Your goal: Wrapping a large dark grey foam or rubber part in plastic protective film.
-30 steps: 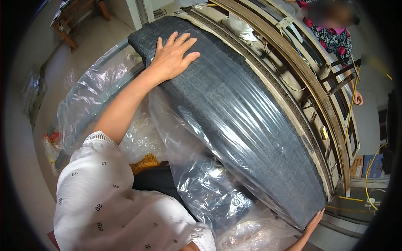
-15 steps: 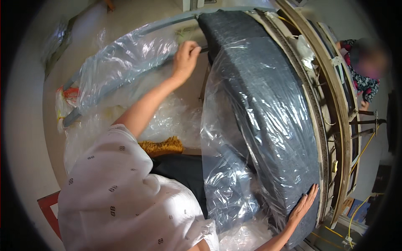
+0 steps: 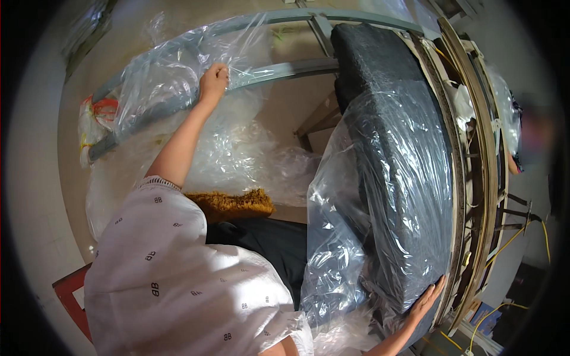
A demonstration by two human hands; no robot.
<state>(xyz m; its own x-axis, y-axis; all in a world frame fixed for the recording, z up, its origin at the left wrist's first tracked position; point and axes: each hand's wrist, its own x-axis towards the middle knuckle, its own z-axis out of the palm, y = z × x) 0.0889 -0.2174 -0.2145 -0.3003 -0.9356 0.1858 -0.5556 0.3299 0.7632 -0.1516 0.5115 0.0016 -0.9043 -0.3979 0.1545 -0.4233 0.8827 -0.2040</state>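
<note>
My left hand (image 3: 215, 83) is closed on a clear plastic sheet (image 3: 172, 74), and creases in the film run toward the fist. That sheet lies over two grey metal rails (image 3: 282, 71). At the lower right, my right hand (image 3: 424, 301) rests with fingers stretched out along the side of a long, curved dark padded piece (image 3: 371, 62). Another clear plastic film (image 3: 409, 178) covers much of this dark piece, and loose folds of it hang down its left side toward my legs.
Wooden and metal framing (image 3: 488, 178) runs along the dark piece's right side. Brown shaggy material (image 3: 237, 204) lies by my leg. A red frame corner (image 3: 74, 296) stands at lower left. Yellow cord (image 3: 510, 243) hangs at right, where another person (image 3: 522, 136) is partly visible.
My left hand has moved left along the rails and now has the film bunched in it. My right hand stays on the dark piece. The view has shifted, and the other person shows less.
</note>
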